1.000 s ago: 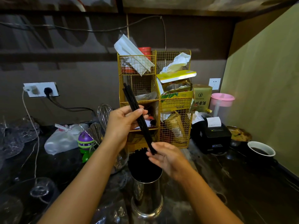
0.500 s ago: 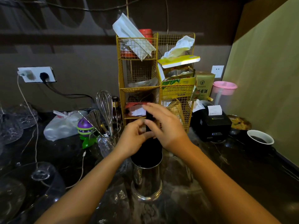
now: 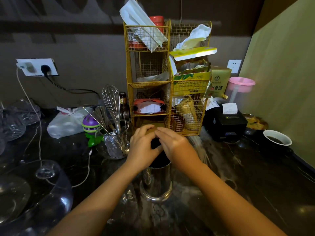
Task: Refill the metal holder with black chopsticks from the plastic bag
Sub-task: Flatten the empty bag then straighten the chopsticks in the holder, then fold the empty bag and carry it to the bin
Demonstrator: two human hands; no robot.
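A shiny metal holder (image 3: 156,183) stands upright on the dark counter in front of me, packed with black chopsticks (image 3: 159,160). Only their dark upper ends show above the rim, between my hands. My left hand (image 3: 142,148) wraps around the bundle's top from the left, thumb against it. My right hand (image 3: 174,145) curls over the top ends from the right, its fingers meeting the left hand's. Crinkled clear plastic (image 3: 129,200) lies on the counter by the holder's base; whether it is the bag is unclear.
A yellow wire rack (image 3: 148,65) full of packets stands right behind the holder. A glass jar with a whisk (image 3: 111,103) and spoons is to the left, beside a white bag (image 3: 66,122). Glass bowls (image 3: 42,193) sit at left, a black printer (image 3: 225,122) and cup (image 3: 277,139) at right.
The bundle I held slanted above the holder has gone down into it. Both hands have closed together and sunk onto the chopsticks' top ends.
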